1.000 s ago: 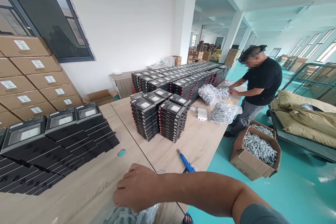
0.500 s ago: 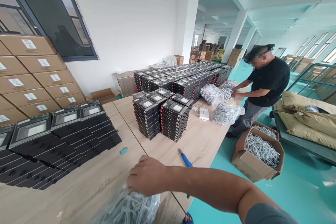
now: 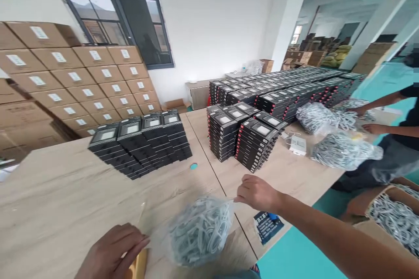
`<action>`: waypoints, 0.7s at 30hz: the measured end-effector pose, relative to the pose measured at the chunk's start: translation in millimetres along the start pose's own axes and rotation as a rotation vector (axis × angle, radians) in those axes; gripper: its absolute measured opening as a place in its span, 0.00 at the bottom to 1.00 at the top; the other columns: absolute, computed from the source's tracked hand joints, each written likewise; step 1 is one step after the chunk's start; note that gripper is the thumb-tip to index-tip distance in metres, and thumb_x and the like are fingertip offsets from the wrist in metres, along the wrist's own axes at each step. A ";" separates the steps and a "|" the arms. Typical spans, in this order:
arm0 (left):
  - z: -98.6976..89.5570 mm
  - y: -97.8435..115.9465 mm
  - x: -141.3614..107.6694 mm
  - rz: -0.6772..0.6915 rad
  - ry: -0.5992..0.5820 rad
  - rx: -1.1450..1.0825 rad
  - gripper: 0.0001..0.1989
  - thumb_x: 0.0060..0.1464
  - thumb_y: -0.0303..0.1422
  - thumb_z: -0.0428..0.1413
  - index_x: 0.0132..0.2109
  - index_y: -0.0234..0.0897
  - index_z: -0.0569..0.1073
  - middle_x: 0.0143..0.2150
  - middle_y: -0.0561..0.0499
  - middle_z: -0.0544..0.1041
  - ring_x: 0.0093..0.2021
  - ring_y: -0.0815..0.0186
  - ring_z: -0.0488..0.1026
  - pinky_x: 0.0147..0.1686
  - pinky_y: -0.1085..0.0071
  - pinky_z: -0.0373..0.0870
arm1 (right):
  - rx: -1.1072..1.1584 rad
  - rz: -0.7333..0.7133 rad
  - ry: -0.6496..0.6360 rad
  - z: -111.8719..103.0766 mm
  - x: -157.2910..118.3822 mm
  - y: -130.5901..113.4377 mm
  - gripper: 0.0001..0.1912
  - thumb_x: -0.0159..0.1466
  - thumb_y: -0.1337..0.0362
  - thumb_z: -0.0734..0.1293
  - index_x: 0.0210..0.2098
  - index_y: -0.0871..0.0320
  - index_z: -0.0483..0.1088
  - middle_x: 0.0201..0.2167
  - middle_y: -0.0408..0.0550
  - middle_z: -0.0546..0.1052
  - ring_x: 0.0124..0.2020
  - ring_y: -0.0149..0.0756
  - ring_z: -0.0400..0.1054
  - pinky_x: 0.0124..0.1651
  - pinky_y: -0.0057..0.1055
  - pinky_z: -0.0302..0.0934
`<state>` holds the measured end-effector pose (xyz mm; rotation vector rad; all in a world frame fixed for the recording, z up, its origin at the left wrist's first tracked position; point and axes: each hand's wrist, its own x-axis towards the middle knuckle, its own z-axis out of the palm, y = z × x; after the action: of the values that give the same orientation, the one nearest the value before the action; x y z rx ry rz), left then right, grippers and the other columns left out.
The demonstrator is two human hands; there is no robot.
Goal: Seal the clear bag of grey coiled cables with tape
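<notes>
A clear plastic bag of pale grey cables [image 3: 201, 231] lies on the wooden table [image 3: 163, 209] close in front of me. To its right, my right hand [image 3: 257, 192] is closed, pinching the bag's edge. My left hand [image 3: 114, 250] is at the bag's left side, thumb and fingers pressed together on the thin plastic. Under my left hand is a yellow object [image 3: 140, 263], mostly hidden. A dark printed card [image 3: 267, 226] lies near the table edge, below my right forearm, with something blue partly on it.
Stacked black boxes stand at left [image 3: 140, 146], centre [image 3: 229, 133] and back [image 3: 288, 91]. More cable bags [image 3: 343, 150] lie at right, near another person's hands. Cartons [image 3: 88, 83] line the wall. An open carton of cables [image 3: 396, 218] stands on the floor.
The view has swung left. My left hand has come into view at the bag. My right hand has moved from the bag's top to its right edge, and the bag shows more fully.
</notes>
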<state>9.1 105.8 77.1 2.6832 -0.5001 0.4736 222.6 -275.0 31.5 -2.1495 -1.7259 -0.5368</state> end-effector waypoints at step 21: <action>11.5 21.1 2.2 -0.004 0.072 0.074 0.12 0.66 0.31 0.52 0.32 0.40 0.73 0.29 0.53 0.71 0.30 0.70 0.69 0.31 0.74 0.64 | 0.119 0.074 -0.134 15.2 121.0 -125.0 0.14 0.65 0.54 0.68 0.39 0.58 0.69 0.34 0.47 0.75 0.39 0.42 0.66 0.47 0.43 0.58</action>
<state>5.5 82.1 74.0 2.7255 -0.4654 0.5964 125.2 -138.3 79.7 -2.1989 -1.6918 -0.2690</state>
